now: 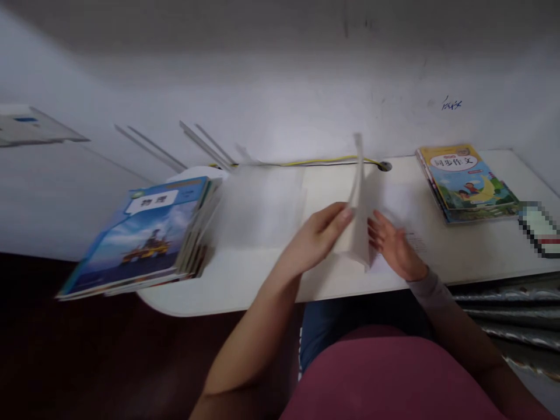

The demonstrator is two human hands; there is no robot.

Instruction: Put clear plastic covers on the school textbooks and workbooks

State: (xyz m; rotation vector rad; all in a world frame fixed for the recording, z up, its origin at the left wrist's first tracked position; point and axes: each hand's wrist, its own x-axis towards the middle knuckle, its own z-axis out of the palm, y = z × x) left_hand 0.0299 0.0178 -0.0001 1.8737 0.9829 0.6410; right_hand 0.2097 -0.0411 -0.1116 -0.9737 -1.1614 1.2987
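Note:
A white open book [361, 198] stands on edge on the white desk [245, 286], its pages blurred by motion. My left hand [317, 233] grips the pages from the left, fingers closed on them near the top. My right hand [394, 245] lies on the right side of the book with fingers spread flat against the page. A faint smeared white sheet [262, 198] shows to the left of the hands.
A stack of books with a blue cover [144, 239] overhangs the desk's left end. A second stack with a colourful cover [468, 181] sits at the back right. A yellow cable [315, 161] runs along the wall. A pixelated patch [540, 227] is at the right edge.

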